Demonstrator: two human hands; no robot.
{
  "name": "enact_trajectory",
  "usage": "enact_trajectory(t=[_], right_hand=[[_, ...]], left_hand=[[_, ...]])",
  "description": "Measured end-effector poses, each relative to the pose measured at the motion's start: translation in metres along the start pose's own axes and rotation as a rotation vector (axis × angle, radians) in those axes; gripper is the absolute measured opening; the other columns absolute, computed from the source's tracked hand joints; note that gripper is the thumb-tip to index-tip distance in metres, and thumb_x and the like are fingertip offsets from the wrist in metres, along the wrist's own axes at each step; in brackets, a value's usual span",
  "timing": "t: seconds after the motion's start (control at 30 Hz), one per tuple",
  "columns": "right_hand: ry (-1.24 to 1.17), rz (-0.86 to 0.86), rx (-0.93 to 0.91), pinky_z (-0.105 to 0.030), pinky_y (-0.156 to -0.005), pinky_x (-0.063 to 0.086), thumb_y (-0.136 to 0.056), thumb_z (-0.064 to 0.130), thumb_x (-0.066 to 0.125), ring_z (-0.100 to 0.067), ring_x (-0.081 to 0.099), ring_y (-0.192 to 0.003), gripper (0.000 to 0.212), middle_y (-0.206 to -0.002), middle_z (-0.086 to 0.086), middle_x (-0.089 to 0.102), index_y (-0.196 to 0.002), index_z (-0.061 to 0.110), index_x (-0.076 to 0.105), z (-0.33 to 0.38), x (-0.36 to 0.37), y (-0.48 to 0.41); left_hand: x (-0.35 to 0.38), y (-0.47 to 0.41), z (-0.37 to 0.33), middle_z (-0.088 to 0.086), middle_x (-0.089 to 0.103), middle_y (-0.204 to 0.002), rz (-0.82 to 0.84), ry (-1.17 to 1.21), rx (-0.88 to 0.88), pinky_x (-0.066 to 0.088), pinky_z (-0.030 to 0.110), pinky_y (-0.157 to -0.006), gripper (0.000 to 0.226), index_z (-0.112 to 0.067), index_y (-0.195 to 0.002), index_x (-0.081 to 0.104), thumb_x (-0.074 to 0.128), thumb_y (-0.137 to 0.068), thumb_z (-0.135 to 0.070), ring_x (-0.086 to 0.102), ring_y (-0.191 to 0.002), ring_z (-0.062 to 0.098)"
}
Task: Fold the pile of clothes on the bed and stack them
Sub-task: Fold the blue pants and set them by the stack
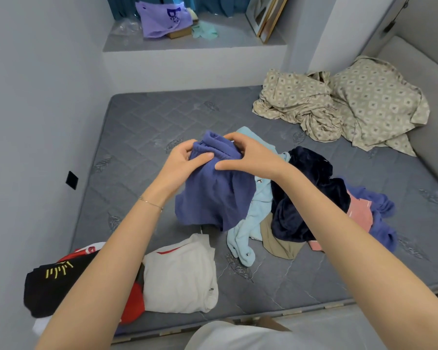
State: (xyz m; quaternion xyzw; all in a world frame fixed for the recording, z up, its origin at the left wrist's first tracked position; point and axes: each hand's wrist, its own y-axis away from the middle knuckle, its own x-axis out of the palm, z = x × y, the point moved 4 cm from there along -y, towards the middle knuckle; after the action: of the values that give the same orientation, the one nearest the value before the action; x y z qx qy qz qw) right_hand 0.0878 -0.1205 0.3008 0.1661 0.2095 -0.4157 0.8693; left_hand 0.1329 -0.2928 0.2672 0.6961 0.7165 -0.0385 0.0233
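Held item: we find blue-violet knit shorts [214, 195] raised at frame centre, waistband up, likely to square them for folding.
Left hand [182, 160]: thumb and curled fingers pinch the waistband.
Right hand [248, 154]: same pinch.
Unfolded pile of mixed clothes [311, 198]: centre right.
Folded white top [180, 274]: lower left.
Surface: grey quilted mattress [142, 127], grey walls [36, 97].

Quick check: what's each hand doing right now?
Left hand: grips the blue shorts at the waistband.
Right hand: holds the same waistband, thumb pressed against the fabric.
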Motion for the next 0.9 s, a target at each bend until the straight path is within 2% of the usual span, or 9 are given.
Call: enact_trajectory(t=[0.13,0.3,0.43,0.5,0.57,0.6,0.67,0.73,0.9], right_hand=[[0.009,0.001,-0.040,-0.015,-0.069,0.044,-0.086,0.029,0.074,0.001,0.056,-0.074,0.022,-0.086,0.008,0.061,-0.097,0.014,0.062,0.013,0.006,0.002],[-0.470,0.068,-0.024,-0.026,-0.077,0.052,-0.091,0.020,0.066,-0.013,0.064,-0.085,0.017,-0.091,-0.002,0.067,-0.100,0.006,0.063,0.017,-0.010,0.011],[-0.868,0.086,-0.019,-0.028,-0.085,0.053,-0.095,0.020,0.054,-0.017,0.067,-0.099,0.024,-0.107,-0.004,0.070,-0.116,0.008,0.059,0.006,-0.019,0.018],[-0.811,0.001,0.064,-0.017,-0.084,0.051,-0.092,0.044,0.056,-0.015,0.065,-0.110,0.057,-0.123,-0.003,0.064,-0.135,0.009,0.047,0.002,-0.026,0.014],[-0.674,-0.011,0.091,-0.001,-0.071,0.044,-0.051,0.089,0.064,-0.014,0.057,-0.123,0.129,-0.140,-0.005,0.051,-0.147,0.009,0.032,-0.001,-0.036,0.023],[-0.699,-0.012,0.079,-0.001,-0.068,0.045,-0.045,0.086,0.068,-0.012,0.058,-0.121,0.131,-0.140,-0.006,0.050,-0.146,0.010,0.033,-0.013,-0.040,0.024],[-0.894,-0.060,0.085,-0.014,-0.076,0.053,-0.073,0.054,0.069,-0.008,0.068,-0.101,0.073,-0.122,-0.003,0.063,-0.132,0.015,0.049,-0.032,-0.041,0.020],[-1.080,-0.077,0.149,-0.025,-0.085,0.055,-0.095,0.029,0.056,-0.012,0.069,-0.098,0.032,-0.107,0.001,0.072,-0.123,0.014,0.055,-0.064,-0.039,0.030],[-0.800,-0.188,0.332,-0.034,-0.096,0.052,-0.098,0.025,0.060,-0.022,0.062,-0.109,0.037,-0.119,-0.008,0.063,-0.129,0.008,0.051,-0.158,-0.036,0.041]], left_hand=[[-0.001,-0.003,-0.003,0.008,0.071,-0.102,0.065,-0.002,-0.033,0.051,0.026,-0.084,0.026,-0.003,-0.106,0.067,0.069,-0.090,-0.023,0.065,-0.095,0.013],[-0.010,0.013,0.050,0.000,0.072,-0.111,0.323,-0.250,-0.312,0.051,0.021,-0.087,0.021,-0.009,-0.113,0.067,0.062,-0.095,-0.018,0.066,-0.108,0.014],[-0.027,0.014,0.038,-0.002,0.075,-0.088,0.202,-0.082,-0.338,0.051,0.022,-0.076,0.020,-0.011,-0.088,0.075,0.065,-0.092,-0.027,0.067,-0.082,0.008],[-0.034,0.009,0.011,-0.006,0.074,-0.076,0.127,0.030,-0.282,0.051,0.015,-0.066,0.036,-0.019,-0.072,0.079,0.054,-0.098,-0.019,0.066,-0.069,0.002],[-0.038,0.002,-0.012,-0.011,0.071,-0.067,0.066,0.093,-0.202,0.049,0.011,-0.060,0.052,-0.025,-0.062,0.077,0.043,-0.100,-0.018,0.063,-0.062,-0.003],[-0.036,-0.004,-0.017,-0.012,0.070,-0.066,0.081,0.087,-0.181,0.048,0.011,-0.059,0.046,-0.026,-0.061,0.077,0.047,-0.096,-0.026,0.061,-0.060,-0.004],[-0.024,-0.015,-0.009,-0.010,0.071,-0.073,0.175,-0.065,-0.231,0.047,0.015,-0.062,0.028,-0.021,-0.072,0.078,0.066,-0.083,-0.044,0.061,-0.065,0.000],[-0.012,-0.030,0.027,-0.007,0.070,-0.075,0.168,-0.328,-0.296,0.044,0.020,-0.068,0.021,-0.017,-0.078,0.074,0.075,-0.081,-0.038,0.057,-0.072,0.004],[0.044,-0.058,0.115,-0.003,0.068,-0.093,0.039,-0.484,-0.234,0.046,0.022,-0.087,0.007,-0.013,-0.095,0.070,0.068,-0.090,-0.009,0.060,-0.079,-0.007]])
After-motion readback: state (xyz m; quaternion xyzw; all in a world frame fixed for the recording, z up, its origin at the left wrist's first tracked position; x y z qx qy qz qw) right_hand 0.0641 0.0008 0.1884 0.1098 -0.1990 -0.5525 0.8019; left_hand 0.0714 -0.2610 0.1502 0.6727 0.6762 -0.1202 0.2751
